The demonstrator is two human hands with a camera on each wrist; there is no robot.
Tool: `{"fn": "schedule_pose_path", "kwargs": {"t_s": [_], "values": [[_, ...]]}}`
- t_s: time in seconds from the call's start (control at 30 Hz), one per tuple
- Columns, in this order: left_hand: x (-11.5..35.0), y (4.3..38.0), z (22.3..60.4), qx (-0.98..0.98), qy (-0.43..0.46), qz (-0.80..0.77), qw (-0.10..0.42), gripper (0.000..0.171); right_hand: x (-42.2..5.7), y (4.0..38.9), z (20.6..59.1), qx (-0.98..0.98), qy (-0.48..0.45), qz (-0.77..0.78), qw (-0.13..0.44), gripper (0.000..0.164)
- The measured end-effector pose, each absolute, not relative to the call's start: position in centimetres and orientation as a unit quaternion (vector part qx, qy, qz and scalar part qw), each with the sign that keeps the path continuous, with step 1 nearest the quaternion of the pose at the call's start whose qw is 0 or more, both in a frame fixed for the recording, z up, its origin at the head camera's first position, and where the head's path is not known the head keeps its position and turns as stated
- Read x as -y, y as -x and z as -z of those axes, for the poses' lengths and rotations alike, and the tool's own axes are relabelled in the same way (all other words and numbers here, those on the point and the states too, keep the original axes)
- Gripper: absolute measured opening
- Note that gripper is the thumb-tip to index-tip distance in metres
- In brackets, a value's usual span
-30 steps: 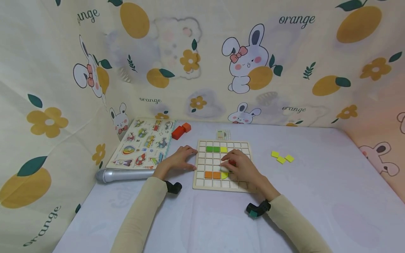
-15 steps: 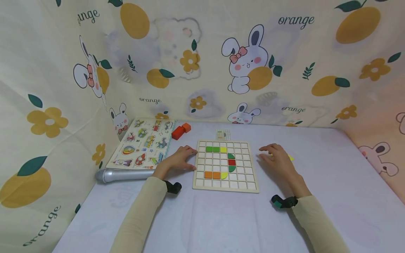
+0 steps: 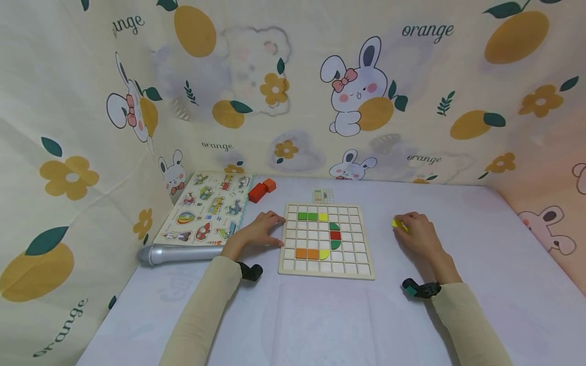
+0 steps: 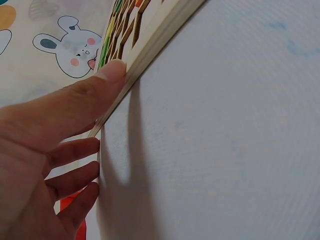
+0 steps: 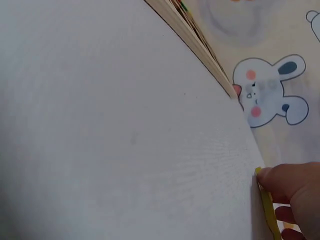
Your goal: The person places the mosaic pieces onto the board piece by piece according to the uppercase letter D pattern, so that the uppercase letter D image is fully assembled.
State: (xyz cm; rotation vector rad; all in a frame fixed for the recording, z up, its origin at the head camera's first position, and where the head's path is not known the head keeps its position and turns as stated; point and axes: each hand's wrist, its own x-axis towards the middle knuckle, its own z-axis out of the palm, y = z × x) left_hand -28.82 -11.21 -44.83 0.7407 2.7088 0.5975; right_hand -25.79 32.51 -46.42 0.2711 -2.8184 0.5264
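Observation:
My left hand steadies the left edge of a wooden grid board, thumb and fingertips touching its side. In the left wrist view the thumb lies against the board's rim. Green, yellow, red and orange tiles fill some of the cells, among them a red tile between two green rounded ones. To the right of the board, my right hand pinches at a yellow square tile on the table. Its fingers hide most of the yellow tiles there; the right wrist view shows the thumb on a yellow edge.
A small printed pattern card lies behind the board. Two red-orange blocks sit at the back left, beside a picture sheet. A silver microphone lies along the sheet's front edge. Patterned cloth walls enclose the table.
My right hand has left the board and moved right to the yellow tiles, its fingers closing on them. The rounded green and red tiles it covered now show. My left hand has stayed still.

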Motion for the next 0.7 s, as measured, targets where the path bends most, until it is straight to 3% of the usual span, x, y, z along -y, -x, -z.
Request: {"fn": "schedule_pose_path", "kwargs": {"t_s": [0.37, 0.7], "values": [[11.3, 28.9, 45.0, -0.935, -0.255, -0.204, 0.137, 0.068, -32.0, 25.9, 46.3, 0.967, -0.096, -0.192, 0.137, 0.028], [11.2, 28.7, 44.8, -0.935, -0.256, -0.205, 0.136, 0.068, -26.7, 26.2, 44.2, 0.95, -0.144, -0.229, 0.158, 0.029]]}}
